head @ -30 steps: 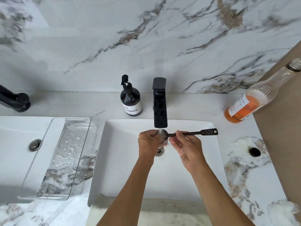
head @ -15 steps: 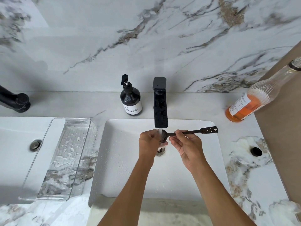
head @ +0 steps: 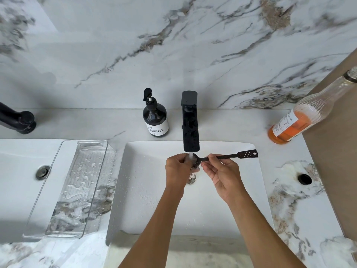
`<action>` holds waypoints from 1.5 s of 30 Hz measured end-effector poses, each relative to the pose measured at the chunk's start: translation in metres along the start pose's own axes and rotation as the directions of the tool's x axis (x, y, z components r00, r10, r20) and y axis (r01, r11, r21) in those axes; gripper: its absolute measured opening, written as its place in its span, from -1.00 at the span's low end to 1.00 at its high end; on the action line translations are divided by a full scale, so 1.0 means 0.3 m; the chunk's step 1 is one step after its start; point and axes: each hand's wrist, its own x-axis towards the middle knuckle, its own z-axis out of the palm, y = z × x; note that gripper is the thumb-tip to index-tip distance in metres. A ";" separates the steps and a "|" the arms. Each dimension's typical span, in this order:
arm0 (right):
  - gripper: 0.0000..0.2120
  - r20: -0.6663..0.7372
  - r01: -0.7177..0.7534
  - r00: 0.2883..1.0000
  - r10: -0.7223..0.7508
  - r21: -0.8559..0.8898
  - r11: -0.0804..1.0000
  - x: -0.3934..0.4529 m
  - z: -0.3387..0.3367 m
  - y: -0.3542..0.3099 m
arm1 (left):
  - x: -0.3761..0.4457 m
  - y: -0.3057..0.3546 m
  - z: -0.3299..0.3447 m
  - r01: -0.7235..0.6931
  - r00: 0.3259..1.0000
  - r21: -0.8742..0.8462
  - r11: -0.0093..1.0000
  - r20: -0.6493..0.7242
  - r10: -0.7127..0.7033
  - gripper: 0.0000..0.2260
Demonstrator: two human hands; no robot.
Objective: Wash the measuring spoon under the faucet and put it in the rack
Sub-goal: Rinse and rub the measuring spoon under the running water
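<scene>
Measuring spoon held under the running faucet, both hands at the bowl end

The right hand (head: 222,176) pinches the thin stem of the black measuring spoon (head: 228,156) between thumb and fingertips, other fingers loosely curled; the perforated handle end sticks out past its knuckles to the right, well clear of the palm. Just left of that pinch, the spoon's bowl sits in the stream from the black faucet (head: 190,130), right against the left hand (head: 177,167), whose fingers are curled in around the bowl. Both hands hang over the white sink (head: 144,190), above its drain. The clear rack (head: 77,188) lies well to the left of the left hand, across the neighbouring basin's edge
</scene>
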 end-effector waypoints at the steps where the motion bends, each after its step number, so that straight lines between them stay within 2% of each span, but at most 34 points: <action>1: -0.95 0.004 -0.003 1.000 0.003 0.004 1.000 0.001 0.002 -0.001 | -0.004 0.000 0.002 -0.007 1.000 -0.014 1.000 -0.018 0.007 -0.81; 4: -0.96 0.010 -0.001 1.000 0.001 0.006 1.000 0.001 0.008 -0.003 | -0.011 0.004 0.007 -0.002 0.998 -0.046 0.999 -0.058 0.000 -0.95; 9: -0.95 -0.007 0.011 1.000 -0.011 0.011 1.000 -0.003 0.011 -0.004 | -0.006 0.014 0.003 0.011 1.000 -0.078 0.997 0.017 -0.009 -0.78; 14: -0.95 -0.021 0.012 1.000 -0.012 -0.010 1.000 -0.009 0.012 0.005 | -0.009 0.003 -0.009 0.041 0.999 -0.023 0.999 -0.001 -0.041 -0.94; 19: -0.93 -0.030 0.010 0.999 -0.010 -0.013 1.000 -0.015 0.016 0.008 | -0.011 0.013 -0.019 0.044 0.999 -0.069 0.997 0.029 -0.042 -0.80; 22: -0.93 -0.029 0.020 0.999 -0.020 -0.027 0.999 -0.016 0.027 0.011 | -0.009 0.007 -0.018 -0.003 1.000 -0.006 1.000 0.009 0.003 -0.83; 24: -0.93 -0.012 0.047 0.999 -0.048 -0.100 0.994 -0.019 0.047 0.025 | -0.012 0.000 -0.015 -0.025 1.000 0.026 0.999 -0.011 0.025 -0.87; 26: -0.91 -0.006 0.089 0.996 -0.093 -0.217 0.972 -0.022 0.071 0.042 | -0.017 -0.003 -0.015 -0.012 1.000 -0.025 1.000 -0.011 0.012 -0.87; 28: -0.90 -0.010 0.114 0.993 -0.121 -0.260 0.959 -0.021 0.093 0.056 | -0.020 -0.003 -0.026 -0.020 1.000 -0.056 0.998 -0.014 0.019 -0.90; 33: -0.71 -0.075 0.034 0.996 -0.046 -0.156 0.987 -0.014 0.126 0.071 | -0.005 -0.004 -0.076 -0.021 0.998 -0.086 0.996 -0.059 0.016 -0.86; 36: -0.79 -0.023 0.068 0.997 -0.077 -0.280 0.958 -0.012 0.140 0.088 | -0.015 -0.008 -0.081 -0.036 0.999 -0.052 0.998 -0.038 0.034 -0.86; 38: -0.80 -0.034 0.068 0.996 -0.082 -0.303 0.951 -0.010 0.152 0.099 | -0.017 -0.013 -0.094 -0.030 0.999 -0.070 0.997 -0.047 0.027 -0.82; 42: -0.58 -0.099 -0.019 0.995 -0.001 -0.194 0.981 -0.001 0.160 0.100 | -0.008 -0.016 -0.124 -0.026 0.995 -0.115 0.993 -0.094 0.015 -0.77; 45: -0.71 -0.064 0.000 0.998 -0.017 -0.268 0.964 -0.002 0.159 0.106 | -0.011 -0.023 -0.126 -0.038 0.994 -0.077 0.996 -0.107 0.030 -0.79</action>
